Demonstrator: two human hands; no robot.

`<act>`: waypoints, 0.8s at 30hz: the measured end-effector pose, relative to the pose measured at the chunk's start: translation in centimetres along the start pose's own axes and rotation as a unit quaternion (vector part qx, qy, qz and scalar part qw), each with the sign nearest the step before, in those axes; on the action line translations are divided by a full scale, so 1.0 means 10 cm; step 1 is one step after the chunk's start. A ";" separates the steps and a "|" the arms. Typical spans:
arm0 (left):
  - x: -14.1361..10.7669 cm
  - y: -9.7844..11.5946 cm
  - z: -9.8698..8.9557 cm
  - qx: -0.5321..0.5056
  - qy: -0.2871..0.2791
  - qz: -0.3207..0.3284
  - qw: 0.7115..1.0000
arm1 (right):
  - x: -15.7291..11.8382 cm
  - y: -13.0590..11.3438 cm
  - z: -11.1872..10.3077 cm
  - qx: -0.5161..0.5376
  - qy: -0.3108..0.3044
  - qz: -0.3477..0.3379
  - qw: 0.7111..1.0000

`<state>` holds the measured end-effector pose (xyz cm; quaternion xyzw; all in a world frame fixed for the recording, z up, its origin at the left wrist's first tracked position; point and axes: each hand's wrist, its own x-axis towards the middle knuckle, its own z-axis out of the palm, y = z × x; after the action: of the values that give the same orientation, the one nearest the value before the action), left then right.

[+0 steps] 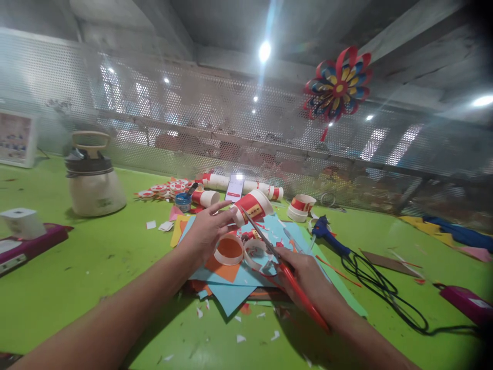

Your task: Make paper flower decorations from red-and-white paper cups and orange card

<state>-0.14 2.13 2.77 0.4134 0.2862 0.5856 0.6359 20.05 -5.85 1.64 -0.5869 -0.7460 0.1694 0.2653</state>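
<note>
My left hand [204, 228] grips a red-and-white paper cup [257, 203] by its near left edge, and the cup is tilted on its side. In my right hand [308, 272] is a pair of scissors [295, 288] with red handles, its blades pointing up and left to the cup. The blade tips reach the cup's edge; how far apart the blades are is hard to make out. Beneath my hands, two cut paper rings [229, 263] rest on light blue paper [227, 297] and a piece of orange paper.
A blue glue gun [327, 236] with a black cord lies right. Behind the cup are a phone [234, 187], a blue jar [183, 202], paper cups and red-and-white paper flowers [169, 189]. A large kettle [94, 180] stands left. White paper scraps litter the green table [154, 318].
</note>
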 end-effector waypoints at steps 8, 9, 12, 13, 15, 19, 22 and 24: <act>0.05 -0.10 -0.03 0.055 -0.003 0.047 0.997 | 0.01 0.06 0.03 0.014 -0.002 -0.055 0.998; 0.05 -0.11 -0.04 0.063 -0.004 0.051 0.997 | 0.00 0.07 0.03 0.014 -0.002 -0.055 0.998; 0.05 -0.12 -0.05 0.080 -0.006 0.058 0.995 | 0.00 0.08 0.04 0.008 0.002 -0.056 0.998; 0.05 -0.12 -0.05 0.084 -0.006 0.060 0.995 | 0.01 0.08 0.04 0.003 0.004 -0.054 0.999; 0.05 -0.11 -0.05 0.087 -0.010 0.061 0.994 | 0.01 0.08 0.03 -0.010 0.008 -0.053 0.998; 0.05 -0.09 -0.05 0.089 -0.008 0.063 0.994 | 0.00 0.07 0.02 -0.026 0.012 -0.062 0.998; 0.06 -0.06 -0.07 0.100 0.003 0.070 0.993 | 0.01 0.07 0.02 -0.016 0.014 -0.062 0.998; 0.07 -0.05 -0.07 0.114 0.010 0.074 0.991 | 0.03 0.08 0.02 -0.001 0.007 -0.070 0.998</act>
<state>-0.39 2.94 2.03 0.4971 0.3261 0.5992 0.5363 20.45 -5.36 1.07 -0.5349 -0.7833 0.1457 0.2811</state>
